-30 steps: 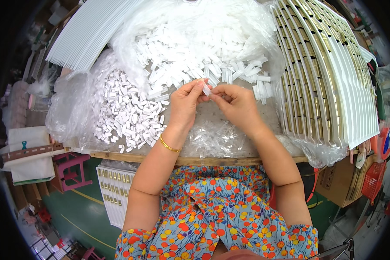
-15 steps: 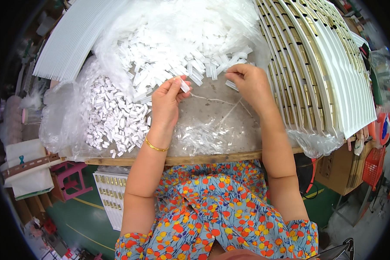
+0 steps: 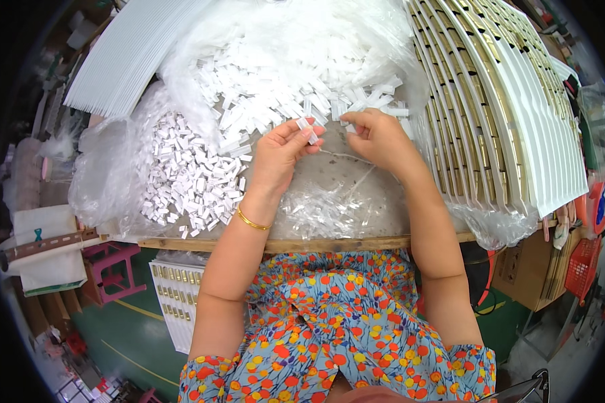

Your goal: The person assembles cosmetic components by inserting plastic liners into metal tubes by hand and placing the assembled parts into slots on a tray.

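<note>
My left hand (image 3: 286, 151) pinches a small white piece in a clear sleeve (image 3: 307, 131) between thumb and fingers, above the middle of the table. To its right, my right hand (image 3: 381, 138) has its thumb and forefinger curled toward each other. A small pale bit shows by those fingertips; whether they grip it or it lies behind them is unclear. Just beyond both hands spreads a big heap of clear and white plastic pieces (image 3: 265, 94). Beside my left forearm lies a pile of short white blocks (image 3: 188, 168).
Clear film scraps (image 3: 319, 211) lie between my forearms, near the table's wooden edge (image 3: 316, 245). Stacked white panels with gold-coloured pieces (image 3: 480, 101) stand on the right. White strips (image 3: 124, 57) are stacked at far left, with a clear plastic bag (image 3: 101, 174) nearer.
My left hand has moved right and tilted the piece it holds. My right hand has come slightly nearer to it, with thumb and forefinger in a new curl. The view has shifted a little.
</note>
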A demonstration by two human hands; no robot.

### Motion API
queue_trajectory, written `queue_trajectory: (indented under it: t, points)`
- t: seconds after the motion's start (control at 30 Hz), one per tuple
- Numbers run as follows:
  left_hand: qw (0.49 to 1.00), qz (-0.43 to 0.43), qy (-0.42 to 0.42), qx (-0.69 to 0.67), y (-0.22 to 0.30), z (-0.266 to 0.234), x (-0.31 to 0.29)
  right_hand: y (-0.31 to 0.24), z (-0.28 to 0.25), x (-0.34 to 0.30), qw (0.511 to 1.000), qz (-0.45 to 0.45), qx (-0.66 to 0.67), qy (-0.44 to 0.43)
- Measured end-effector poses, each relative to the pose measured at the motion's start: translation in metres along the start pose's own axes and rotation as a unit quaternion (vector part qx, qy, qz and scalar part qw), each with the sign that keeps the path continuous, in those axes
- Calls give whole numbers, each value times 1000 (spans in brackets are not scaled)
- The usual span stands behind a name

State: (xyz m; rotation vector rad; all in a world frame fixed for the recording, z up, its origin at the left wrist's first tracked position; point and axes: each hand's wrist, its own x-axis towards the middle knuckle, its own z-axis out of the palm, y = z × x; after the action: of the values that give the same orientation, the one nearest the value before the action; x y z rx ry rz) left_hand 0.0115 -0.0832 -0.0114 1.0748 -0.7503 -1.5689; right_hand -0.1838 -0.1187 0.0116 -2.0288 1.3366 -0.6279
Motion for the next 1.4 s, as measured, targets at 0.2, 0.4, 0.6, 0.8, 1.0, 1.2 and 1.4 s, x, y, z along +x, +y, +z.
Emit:
queue_trajectory:
  t: [0.2,0.4,0.6,0.8,1.0,1.2,1.4]
  points:
    - [1000,2,-12,6,3,2,-3,-9,20,5,971,1,217,100]
    - [999,-5,-18,-30,3,0,-3,-23,27,2,924,66,366,84]
    - [999,29,-6,-13,8,4,-5,-11,35,2,952,26,289,96]
    - [997,61,-20,44,9,6,-8,-16,14,4,898,129,420,-27]
    - [990,117,23,80,6,12,-10,-17,16,2,886,159,434,29]
    - [970,190,48,143,1,10,-13,-51,33,-12,945,-16,313,98]
    - [964,228,51,125,5,14,-15,-45,38,-14,951,-32,288,110]
